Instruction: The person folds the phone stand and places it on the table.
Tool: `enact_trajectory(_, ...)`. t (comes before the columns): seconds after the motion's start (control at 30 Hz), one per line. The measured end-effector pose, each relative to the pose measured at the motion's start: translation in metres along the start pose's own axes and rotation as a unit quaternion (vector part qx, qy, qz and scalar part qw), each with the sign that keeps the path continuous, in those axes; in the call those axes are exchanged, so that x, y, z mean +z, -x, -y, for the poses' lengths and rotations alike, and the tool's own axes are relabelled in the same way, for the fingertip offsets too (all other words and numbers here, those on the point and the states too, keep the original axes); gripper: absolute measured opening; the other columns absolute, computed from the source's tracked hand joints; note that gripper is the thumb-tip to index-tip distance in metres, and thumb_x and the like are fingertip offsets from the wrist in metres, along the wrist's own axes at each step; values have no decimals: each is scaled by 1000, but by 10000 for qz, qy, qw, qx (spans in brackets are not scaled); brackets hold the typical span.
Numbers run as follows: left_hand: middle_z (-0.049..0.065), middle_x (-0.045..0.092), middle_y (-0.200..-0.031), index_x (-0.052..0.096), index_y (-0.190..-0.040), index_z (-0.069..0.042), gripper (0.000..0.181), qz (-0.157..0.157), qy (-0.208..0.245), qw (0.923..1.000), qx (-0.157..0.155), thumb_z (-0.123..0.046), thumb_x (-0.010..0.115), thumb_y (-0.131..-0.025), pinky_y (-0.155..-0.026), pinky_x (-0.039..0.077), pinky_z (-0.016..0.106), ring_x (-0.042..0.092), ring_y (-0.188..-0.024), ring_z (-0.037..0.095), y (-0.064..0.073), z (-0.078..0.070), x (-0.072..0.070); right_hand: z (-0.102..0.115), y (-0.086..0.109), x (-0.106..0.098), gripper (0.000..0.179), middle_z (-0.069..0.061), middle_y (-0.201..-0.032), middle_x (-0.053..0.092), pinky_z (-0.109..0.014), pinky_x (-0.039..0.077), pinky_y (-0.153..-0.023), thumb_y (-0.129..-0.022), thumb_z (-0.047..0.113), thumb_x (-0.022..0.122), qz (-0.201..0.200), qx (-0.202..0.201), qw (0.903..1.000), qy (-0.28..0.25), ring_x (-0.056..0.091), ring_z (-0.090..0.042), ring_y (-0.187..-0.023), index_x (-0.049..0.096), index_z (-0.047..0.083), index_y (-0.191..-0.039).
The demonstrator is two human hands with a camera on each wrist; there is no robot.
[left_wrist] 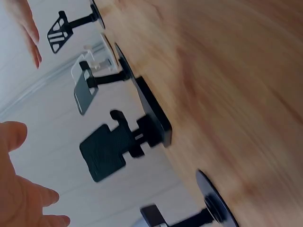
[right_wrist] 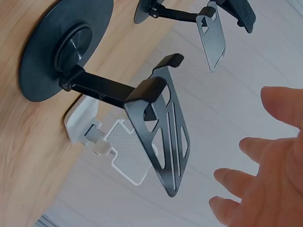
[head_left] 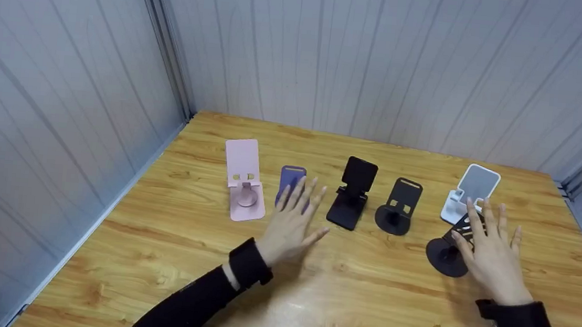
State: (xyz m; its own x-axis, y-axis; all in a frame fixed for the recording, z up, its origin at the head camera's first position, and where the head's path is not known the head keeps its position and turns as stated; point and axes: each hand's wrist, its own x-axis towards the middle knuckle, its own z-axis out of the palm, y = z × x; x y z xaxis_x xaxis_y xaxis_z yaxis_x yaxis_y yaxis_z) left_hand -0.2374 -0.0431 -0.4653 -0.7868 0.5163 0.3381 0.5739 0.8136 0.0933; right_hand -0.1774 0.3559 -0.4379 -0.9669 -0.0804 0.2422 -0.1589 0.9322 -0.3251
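Observation:
My left hand [head_left: 289, 229] is held out with fingers spread, overlapping a purple phone stand [head_left: 289, 178] in the head view and hiding its lower part. My right hand [head_left: 494, 257] is spread too, close to a black phone stand with a round base [head_left: 443, 257] and a slotted plate [right_wrist: 176, 135]. In the right wrist view, its fingertips are apart from that plate. Behind this stand is a white phone stand [head_left: 479, 182], partly covered by the hand and slotted plate. Neither hand holds anything.
A pink phone stand [head_left: 243, 159] stands at the left. Between the hands are a black folding stand [head_left: 358, 174] with a rectangular base and a smaller black stand [head_left: 407, 192] with a round base. Pale panel walls [head_left: 300, 53] enclose the wooden table [head_left: 330, 314].

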Motion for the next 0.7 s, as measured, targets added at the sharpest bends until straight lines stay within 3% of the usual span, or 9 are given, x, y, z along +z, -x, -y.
enact_trajectory(0.2, 16, 16, -177, 27, -169, -9, 81, 258, -111, 9994, 215, -55, 52, -107, -132, 13, 54, 15, -163, 36, -11, -22, 4, -8, -2, 2, 74, -35, -172, 2, -78, -14, -119, -115, 38, 45, 120, 108, 9997, -199, -13, -52, -159, 9, 4, -170)
enact_trajectory(0.4, 14, 22, -176, 29, -169, -13, 82, 73, -553, 9964, 639, -61, 51, -106, -132, 19, 51, 19, -163, 33, -19, -43, 14, -15, -4, 2, 74, -39, -169, 3, -82, -10, -118, -115, 37, 46, 95, 185, 9993, -318, -7, -59, -157, 10, 1, -169)
enact_trajectory(0.53, 13, 28, -174, 32, -168, -14, 82, -92, -984, 9907, 932, -64, 50, -105, -130, 25, 49, 25, -161, 33, -23, -54, 22, -21, -6, 2, 72, -47, -163, 14, -85, 7, -117, -113, 27, 52, -165, 142, 9985, -503, 10, -66, -152, 15, -4, -167)
enact_trajectory(0.7, 13, 30, -173, 35, -167, -15, 80, -71, -1115, 9876, 1106, -65, 48, -106, -129, 28, 47, 27, -161, 31, -27, -62, 29, -30, -10, 4, 67, -55, -146, 35, -85, 31, -106, -110, 10, 56, -649, 240, 9943, -813, 36, -74, -130, 21, -11, -163)
